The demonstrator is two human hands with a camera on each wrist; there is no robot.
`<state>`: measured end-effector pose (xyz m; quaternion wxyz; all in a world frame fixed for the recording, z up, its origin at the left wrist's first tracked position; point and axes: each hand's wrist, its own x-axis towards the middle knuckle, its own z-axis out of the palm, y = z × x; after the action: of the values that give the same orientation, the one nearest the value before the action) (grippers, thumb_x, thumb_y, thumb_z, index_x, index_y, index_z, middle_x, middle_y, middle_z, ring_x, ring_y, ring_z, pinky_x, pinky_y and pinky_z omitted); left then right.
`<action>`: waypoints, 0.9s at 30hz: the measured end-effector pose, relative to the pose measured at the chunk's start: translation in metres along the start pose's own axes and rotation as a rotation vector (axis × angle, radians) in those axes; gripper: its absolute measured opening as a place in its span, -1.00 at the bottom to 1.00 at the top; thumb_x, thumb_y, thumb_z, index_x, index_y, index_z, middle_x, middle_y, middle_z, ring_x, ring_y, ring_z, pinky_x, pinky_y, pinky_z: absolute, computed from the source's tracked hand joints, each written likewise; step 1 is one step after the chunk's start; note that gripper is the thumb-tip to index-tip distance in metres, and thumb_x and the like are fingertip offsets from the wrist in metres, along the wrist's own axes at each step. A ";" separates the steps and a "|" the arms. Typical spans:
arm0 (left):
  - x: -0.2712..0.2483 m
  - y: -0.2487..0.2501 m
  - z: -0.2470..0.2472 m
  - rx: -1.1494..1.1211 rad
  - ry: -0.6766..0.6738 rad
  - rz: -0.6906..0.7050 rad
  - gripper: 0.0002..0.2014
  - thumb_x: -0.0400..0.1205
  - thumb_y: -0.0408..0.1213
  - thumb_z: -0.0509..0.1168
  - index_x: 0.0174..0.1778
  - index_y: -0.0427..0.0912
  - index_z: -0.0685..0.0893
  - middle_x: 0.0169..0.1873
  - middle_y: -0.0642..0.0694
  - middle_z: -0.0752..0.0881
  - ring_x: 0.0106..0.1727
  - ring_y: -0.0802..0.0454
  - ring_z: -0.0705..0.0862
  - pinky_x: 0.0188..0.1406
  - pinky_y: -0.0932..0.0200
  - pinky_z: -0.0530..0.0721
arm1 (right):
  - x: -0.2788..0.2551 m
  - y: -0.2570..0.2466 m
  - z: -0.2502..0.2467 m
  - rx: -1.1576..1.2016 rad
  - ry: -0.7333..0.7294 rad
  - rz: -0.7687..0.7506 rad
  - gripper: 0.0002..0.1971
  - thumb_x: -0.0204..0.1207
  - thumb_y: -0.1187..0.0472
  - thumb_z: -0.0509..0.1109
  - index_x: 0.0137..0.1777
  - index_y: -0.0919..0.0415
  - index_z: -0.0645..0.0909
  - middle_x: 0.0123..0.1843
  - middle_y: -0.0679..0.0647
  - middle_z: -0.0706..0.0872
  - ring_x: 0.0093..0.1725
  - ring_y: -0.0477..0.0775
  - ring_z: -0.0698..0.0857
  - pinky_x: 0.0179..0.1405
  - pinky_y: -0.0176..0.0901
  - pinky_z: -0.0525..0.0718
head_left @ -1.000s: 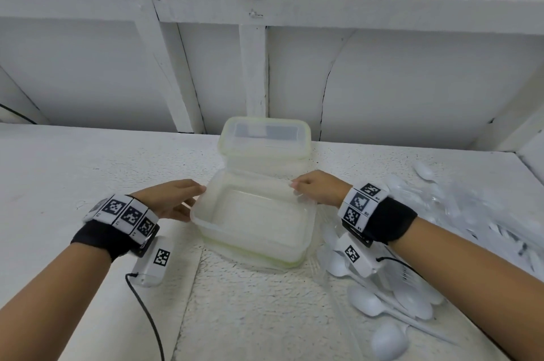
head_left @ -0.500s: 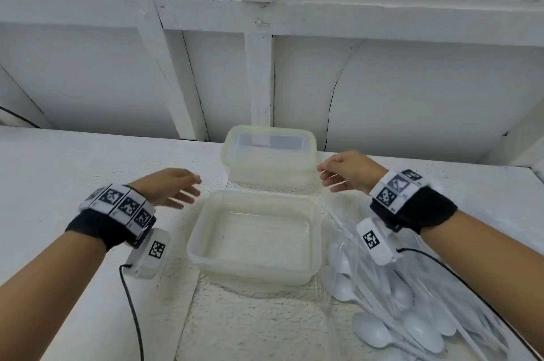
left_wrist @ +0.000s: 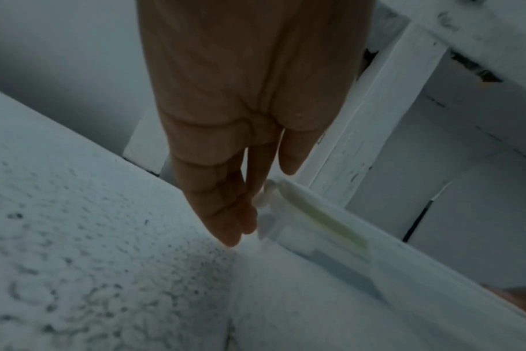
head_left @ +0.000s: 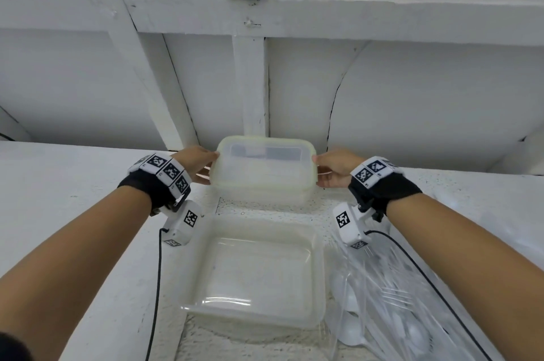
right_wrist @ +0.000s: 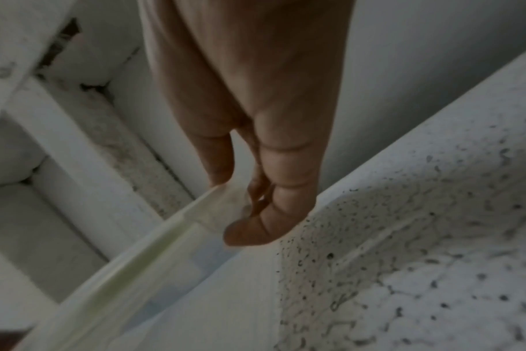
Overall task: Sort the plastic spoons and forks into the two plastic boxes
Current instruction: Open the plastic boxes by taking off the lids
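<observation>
White-painted room with a rough counter (head_left: pixel 73 184) under a beamed wall (head_left: pixel 412 110).

The counter top is coarse and speckled. Behind it rises the wall, crossed by a horizontal beam (head_left: pixel 353 18); a post (head_left: pixel 250 80) drops from the beam to the counter, and a slanted brace (head_left: pixel 147 66) runs left of the post. Paint is chipped along the beam. Light is soft and even.

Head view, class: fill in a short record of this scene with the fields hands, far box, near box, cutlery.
hands: left hand and right hand grip opposite ends of the far box
far box: lidded box, near the wall
near box: open box, lidless, empty
cutlery: spoons and forks piled in clear wrap, right of the open box
</observation>
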<state>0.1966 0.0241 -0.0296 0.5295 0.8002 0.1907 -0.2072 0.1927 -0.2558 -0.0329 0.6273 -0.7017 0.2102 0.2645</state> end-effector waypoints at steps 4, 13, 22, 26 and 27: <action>0.006 -0.001 0.001 -0.026 -0.044 0.034 -0.82 0.74 -0.32 0.10 0.12 -0.35 0.52 -0.14 -0.18 0.64 -0.11 -0.13 0.64 0.07 -0.05 0.62 | 0.008 0.002 -0.007 -0.030 -0.127 0.039 -0.81 0.71 0.23 0.14 -0.13 0.25 0.45 -0.30 0.18 0.50 -0.39 0.04 0.46 -0.65 -0.36 0.51; 0.012 -0.001 -0.010 -0.091 -0.151 0.009 -0.85 0.72 -0.37 0.12 -0.10 -0.35 0.54 -0.15 -0.22 0.63 -0.20 -0.09 0.63 -0.44 0.20 0.75 | 0.020 0.009 -0.010 0.028 -0.209 0.032 -0.81 0.70 0.14 0.13 -0.04 0.22 0.50 -0.28 0.14 0.52 -0.47 -0.02 0.47 -0.67 -0.38 0.42; 0.017 -0.008 -0.010 -0.070 -0.143 0.069 -0.85 0.71 -0.35 0.13 -0.09 -0.30 0.57 -0.17 -0.18 0.65 -0.31 0.00 0.68 -0.42 0.26 0.75 | 0.023 0.017 -0.004 -0.021 -0.125 -0.091 -0.81 0.66 0.09 0.22 -0.02 0.22 0.53 -0.21 0.13 0.59 -0.28 0.05 0.56 -0.35 -0.15 0.61; 0.018 -0.007 -0.010 -0.072 -0.144 0.068 -0.85 0.71 -0.36 0.13 -0.10 -0.31 0.57 -0.17 -0.19 0.64 -0.27 -0.03 0.66 -0.43 0.25 0.74 | 0.028 0.020 0.009 -0.112 -0.069 -0.164 -0.73 0.68 0.00 0.14 0.02 0.22 0.46 -0.31 0.11 0.47 -0.39 0.05 0.47 -0.48 -0.21 0.47; 0.017 -0.007 -0.010 -0.073 -0.145 0.066 -0.85 0.71 -0.36 0.13 -0.11 -0.31 0.56 -0.17 -0.20 0.64 -0.24 -0.05 0.64 -0.43 0.25 0.74 | 0.030 0.021 0.011 -0.129 -0.030 -0.184 -0.73 0.67 -0.03 0.14 -0.03 0.20 0.42 -0.35 0.10 0.43 -0.42 0.04 0.44 -0.51 -0.23 0.42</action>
<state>0.2086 0.0370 -0.0408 0.5772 0.7691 0.1330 -0.2399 0.2016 -0.2467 -0.0689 0.6056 -0.7528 0.1181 0.2294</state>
